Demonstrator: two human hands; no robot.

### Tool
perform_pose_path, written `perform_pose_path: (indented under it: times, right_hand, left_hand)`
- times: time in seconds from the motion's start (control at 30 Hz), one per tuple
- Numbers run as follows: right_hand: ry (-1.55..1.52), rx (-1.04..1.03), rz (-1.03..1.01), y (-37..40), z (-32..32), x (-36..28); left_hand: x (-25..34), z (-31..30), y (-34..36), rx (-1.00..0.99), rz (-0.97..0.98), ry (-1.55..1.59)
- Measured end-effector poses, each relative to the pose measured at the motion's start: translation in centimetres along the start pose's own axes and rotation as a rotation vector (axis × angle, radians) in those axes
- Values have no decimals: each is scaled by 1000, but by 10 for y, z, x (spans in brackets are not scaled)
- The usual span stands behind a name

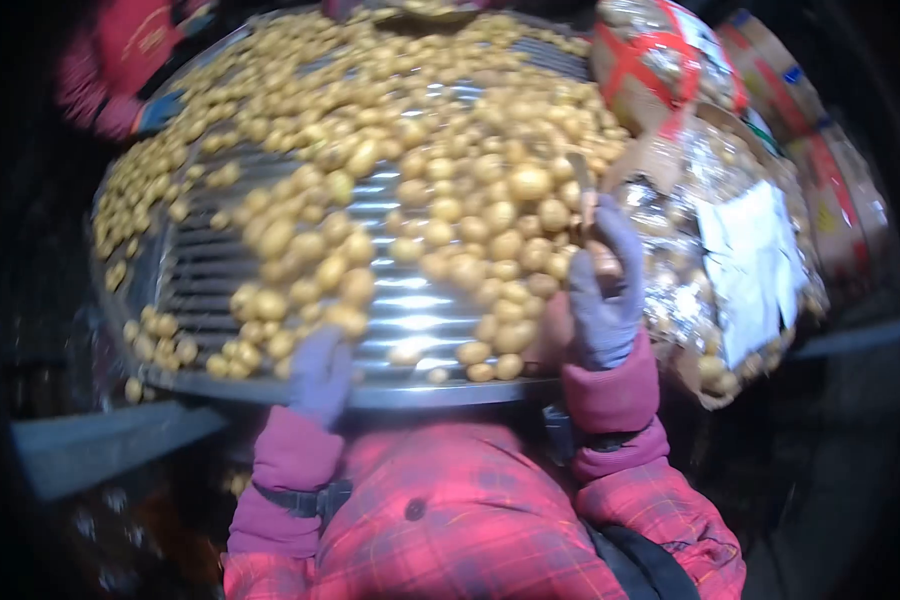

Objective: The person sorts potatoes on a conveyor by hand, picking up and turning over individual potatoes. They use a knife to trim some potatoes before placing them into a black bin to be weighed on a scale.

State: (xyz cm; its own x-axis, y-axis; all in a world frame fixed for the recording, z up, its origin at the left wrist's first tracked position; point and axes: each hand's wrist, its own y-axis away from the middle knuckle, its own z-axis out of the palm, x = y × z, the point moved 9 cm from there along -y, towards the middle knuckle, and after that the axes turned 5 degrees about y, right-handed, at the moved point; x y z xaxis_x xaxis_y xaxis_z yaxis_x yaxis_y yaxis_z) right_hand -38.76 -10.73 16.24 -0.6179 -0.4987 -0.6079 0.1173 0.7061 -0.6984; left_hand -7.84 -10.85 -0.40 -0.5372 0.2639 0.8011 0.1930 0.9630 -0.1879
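Observation:
My right hand (610,290), in a lavender glove, is closed around what looks like a knife (579,180), with its dark, narrow blade pointing up and away over the potatoes. Between thumb and fingers shows a brownish rounded part. My left hand (321,378), gloved too, is at the near rim of a metal sorting table (420,393), right at a heap of potatoes (305,255); motion blur hides its fingers. Yellow potatoes (500,190) of mixed sizes cover much of the slatted surface, and a blurred pinkish shape (554,330) lies beside my right wrist.
Bare slats (410,300) show between the heaps. To the right stand plastic-wrapped sacks of potatoes (670,270) with red tape and a white paper sheet (750,265). Across the table at upper left, another person's gloved hand (158,112) reaches in; more clothing shows at the far edge.

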Motion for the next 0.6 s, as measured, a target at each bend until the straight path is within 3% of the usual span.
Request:
perform_pose_path:
  times: [0.07, 0.13, 0.17, 0.23, 0.27, 0.33, 0.4, 0.47, 0.5, 0.53, 0.57, 0.6]
  right_hand:
    - [179, -6, -84, -3, -12, -29]
    - [311, -61, -137, -3, -27, -50]
    - [347, -37, -177, -3, -40, -56]
    - [420, 35, -233, -12, -74, -72]
    - [534, 62, -274, -19, -94, -72]
    - [517, 40, -81, -41, -137, -50]
    - [832, 1, -31, -68, -179, -2]
    - [1086, 60, -67, -72, -187, -1]
    - [1128, 0, -195, -69, -166, -23]
    - [1063, 46, -190, -55, -146, -37]
    - [630, 56, 94, -34, -132, -6]
    - [420, -78, 335, -10, -90, 4]
  left_hand:
    - [0, 1, -5, -22, 46, -63]
    - [-28, 1, -2, 99, 138, -49]
    - [-21, -6, -4, 51, -16, -2]
    - [-23, -5, -9, 79, 21, 50]
    - [-26, -10, -7, 122, 25, 79]
    - [-26, -8, -11, 100, 10, 69]
    - [-28, -9, -11, 102, 33, -67]
    - [-30, -10, -8, 86, 18, -58]
    - [-27, -7, -11, 77, 20, -25]
    - [-27, -8, -10, 79, -3, -39]
    - [-23, -10, -8, 92, 7, -48]
    - [-19, -11, -8, 109, 17, -55]
